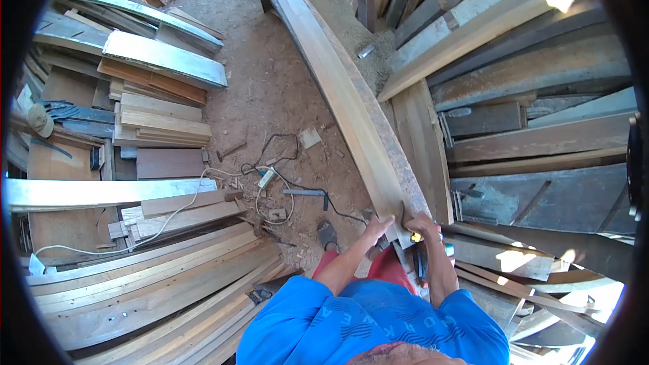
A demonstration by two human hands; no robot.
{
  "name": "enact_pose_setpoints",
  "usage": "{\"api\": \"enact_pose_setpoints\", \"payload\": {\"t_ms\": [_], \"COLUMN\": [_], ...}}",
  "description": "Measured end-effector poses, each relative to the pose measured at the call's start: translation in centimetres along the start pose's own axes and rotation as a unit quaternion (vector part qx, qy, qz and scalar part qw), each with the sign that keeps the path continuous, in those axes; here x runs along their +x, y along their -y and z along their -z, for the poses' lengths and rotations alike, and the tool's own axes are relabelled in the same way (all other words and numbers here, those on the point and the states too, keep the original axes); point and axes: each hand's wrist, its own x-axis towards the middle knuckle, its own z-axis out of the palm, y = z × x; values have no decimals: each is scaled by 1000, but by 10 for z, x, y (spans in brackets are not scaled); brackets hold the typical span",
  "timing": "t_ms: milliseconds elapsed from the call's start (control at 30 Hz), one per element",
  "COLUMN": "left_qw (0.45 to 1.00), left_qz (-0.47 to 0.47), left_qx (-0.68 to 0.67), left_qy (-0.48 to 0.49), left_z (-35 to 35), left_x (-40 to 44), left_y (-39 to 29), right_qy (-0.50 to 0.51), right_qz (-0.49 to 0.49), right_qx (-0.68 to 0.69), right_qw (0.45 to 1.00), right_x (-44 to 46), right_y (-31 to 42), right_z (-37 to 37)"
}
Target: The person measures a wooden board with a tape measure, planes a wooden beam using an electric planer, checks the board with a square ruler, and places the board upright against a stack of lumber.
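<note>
A long pale plank [351, 118] runs away from me on a narrow bench, its near end close to my body. My left hand [380, 228] is closed at the left corner of that end, with the fingers at the plank's edge. At the right corner, my right hand [424, 226] is closed round a small yellow-and-black tool [415, 236], mostly covered by the fingers; its exact kind is unclear. A thin dark piece [403, 213] stands up from the plank between both hands. Beside the right forearm are some small coloured items [446, 247], too small to name.
Stacked boards [165, 122] line the left side, and long planks [155, 284] lie at lower left. More timber [534, 142] leans on the right. On the dirt floor lie a power strip [267, 177] with tangled cords, a hammer [230, 151] and a wood offcut [309, 138].
</note>
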Motion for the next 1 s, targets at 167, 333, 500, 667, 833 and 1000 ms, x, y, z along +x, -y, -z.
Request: {"api": "enact_pose_setpoints", "payload": {"t_ms": [167, 333, 500, 667, 833, 1000], "left_qw": [989, 967, 967, 959, 948, 946], "left_qz": [-56, -59, -91, -178, -209, -232], "left_qx": [-79, -141, -236, -220, -241, -226], "left_qy": [-109, -203, -38, 16, 0, 3], "left_z": [-18, 38, 122, 183, 201, 216], "left_x": [9, -60, -170, -306, -327, -290], "left_y": [9, 2, -27, -95, -107, -87], "right_qy": [37, 146, 266, 209, 206, 199], "right_qz": [-22, 70, 176, 213, 187, 189], "right_qx": [147, 215, 499, 665, 631, 597], "right_qw": [988, 963, 806, 684, 724, 754], "right_x": [-19, -28, -121, -138, -140, -132], "right_y": [-1, 23, 96, 125, 131, 126], "right_z": [17, -39, 7, 21, 3, -31]}}
